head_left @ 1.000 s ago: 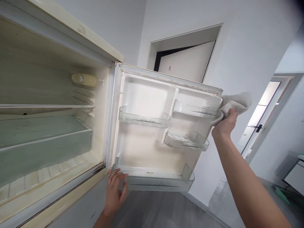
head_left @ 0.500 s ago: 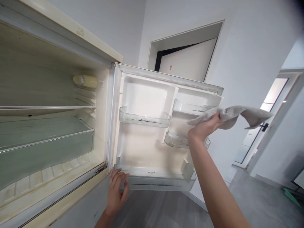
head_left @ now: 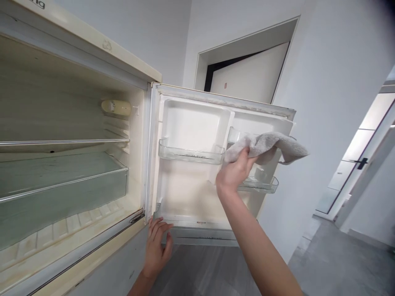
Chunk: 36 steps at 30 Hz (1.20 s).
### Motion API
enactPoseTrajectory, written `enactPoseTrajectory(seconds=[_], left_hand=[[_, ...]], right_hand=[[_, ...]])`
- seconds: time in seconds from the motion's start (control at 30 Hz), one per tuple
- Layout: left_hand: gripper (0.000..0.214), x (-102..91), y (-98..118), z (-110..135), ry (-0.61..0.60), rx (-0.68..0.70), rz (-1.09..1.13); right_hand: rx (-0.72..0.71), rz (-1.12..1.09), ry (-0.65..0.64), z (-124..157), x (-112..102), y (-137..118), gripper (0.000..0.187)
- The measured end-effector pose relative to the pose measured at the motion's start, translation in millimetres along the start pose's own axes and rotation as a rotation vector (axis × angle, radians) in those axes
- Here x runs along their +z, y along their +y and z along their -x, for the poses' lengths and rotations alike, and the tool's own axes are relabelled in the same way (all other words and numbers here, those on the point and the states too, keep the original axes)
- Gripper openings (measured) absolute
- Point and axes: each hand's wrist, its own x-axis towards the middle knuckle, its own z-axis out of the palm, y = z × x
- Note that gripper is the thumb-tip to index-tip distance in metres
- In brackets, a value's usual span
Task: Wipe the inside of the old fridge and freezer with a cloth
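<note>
In the head view, my right hand [head_left: 236,170] is closed on a light grey cloth [head_left: 277,144], whose loose end hangs out to the right. It is in front of the right-hand door racks of an open fridge door [head_left: 188,189]; whether the cloth touches them I cannot tell. Low down, my left hand [head_left: 159,246] has its fingers curled over the left end of the clear bottom door shelf [head_left: 203,237], with the thumb in front. An upper left rack [head_left: 191,155] and a lower right rack [head_left: 262,186] are also on the door.
The fridge interior [head_left: 135,135] stands open at left, with a glass shelf [head_left: 61,142], a clear drawer [head_left: 77,197] and a yellowed lamp cover [head_left: 116,107]. Behind the door are a wall and a tilted-looking white door [head_left: 249,78]. A glazed door [head_left: 348,164] stands at far right.
My right hand and the cloth have moved left and slightly inward across the right door racks. My left hand stays at the bottom shelf's left end. The view has shifted slightly.
</note>
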Motion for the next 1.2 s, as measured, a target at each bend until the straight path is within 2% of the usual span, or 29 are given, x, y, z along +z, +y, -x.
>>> enactPoseTrajectory(seconds=[0.1, 0.2, 0.3, 0.43, 0.53, 0.63, 0.83, 1.03, 1.2], left_hand=[[0.031, -0.4, 1, -1, -0.012, 0.003, -0.015], [0.031, -1.1, 1, -1, -0.009, 0.002, -0.02], [0.03, -2.3, 0, -1, 0.0, 0.009, -0.006], [0.031, -4.7, -2, 0, 0.016, 0.034, 0.005], [0.031, -6.2, -3, 0, 0.01, 0.035, 0.014], [0.032, -7.3, -4, 0, -0.003, 0.032, 0.024], [0.031, -7.3, -3, 1, -0.016, 0.005, 0.027], [0.03, -7.1, -4, 2, -0.017, -0.007, 0.038], [0.03, -9.4, -3, 2, -0.003, 0.0, 0.03]], right_hand=[[0.181, -0.184, 0.078, 13, -4, -14, 0.045], [0.314, -0.383, 0.106, 14, -22, -28, 0.039], [0.418, -0.439, 0.204, -3, -47, -29, 0.026], [0.429, -0.32, 0.292, -46, -66, -11, 0.024], [0.39, -0.287, 0.3, -69, -60, 3, 0.028], [0.355, -0.376, 0.319, -74, -45, 5, 0.025], [0.455, -0.578, 0.383, -49, -19, -11, 0.02], [0.537, -0.645, 0.233, -24, -6, -20, 0.02], [0.59, -0.614, 0.167, -16, -6, -23, 0.021]])
